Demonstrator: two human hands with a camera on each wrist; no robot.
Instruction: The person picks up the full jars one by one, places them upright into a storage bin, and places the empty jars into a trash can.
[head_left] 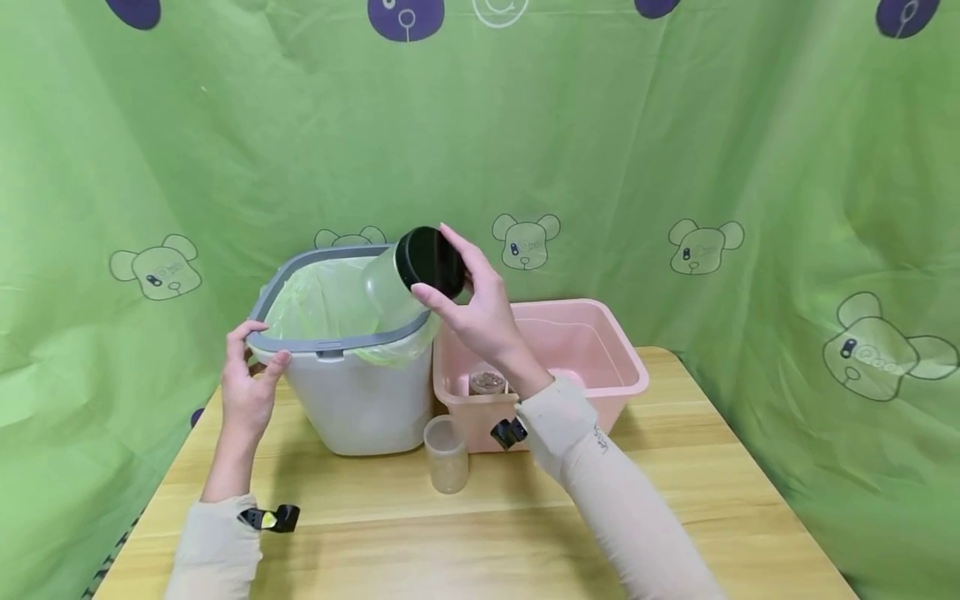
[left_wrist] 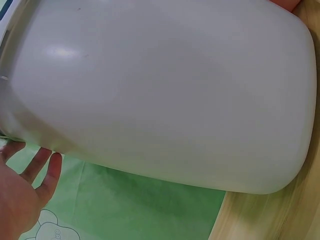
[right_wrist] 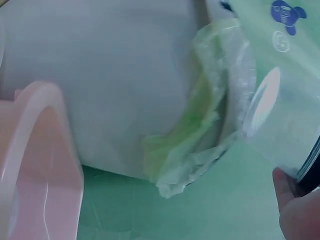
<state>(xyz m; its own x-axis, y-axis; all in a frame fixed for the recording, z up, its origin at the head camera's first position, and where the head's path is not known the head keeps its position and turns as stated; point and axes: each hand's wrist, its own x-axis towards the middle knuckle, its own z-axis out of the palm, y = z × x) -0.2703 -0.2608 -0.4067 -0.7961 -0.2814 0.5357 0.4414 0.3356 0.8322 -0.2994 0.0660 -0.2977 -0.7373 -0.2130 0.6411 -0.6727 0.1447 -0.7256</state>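
Note:
A clear jar with a black lid [head_left: 431,262] is in my right hand [head_left: 483,317], which grips it around the lid. The jar lies tilted, its clear body [head_left: 386,287] reaching down over the mouth of a white trash bin [head_left: 360,400]. In the right wrist view a pale oval patch shows on the jar [right_wrist: 265,102]. My left hand [head_left: 250,387] holds the left front corner of the bin's grey rim [head_left: 360,340], thumb at the front. A thin green bag [head_left: 315,296] lines the bin, folded out over its rim at the right.
Right beside the bin stands a pink plastic tub [head_left: 615,383] with a small clear container [head_left: 487,383] inside. In front of them, a clear cup [head_left: 447,458] stands upright on the wooden table [head_left: 390,542]. Green patterned cloth [head_left: 600,150] hangs behind and at both sides.

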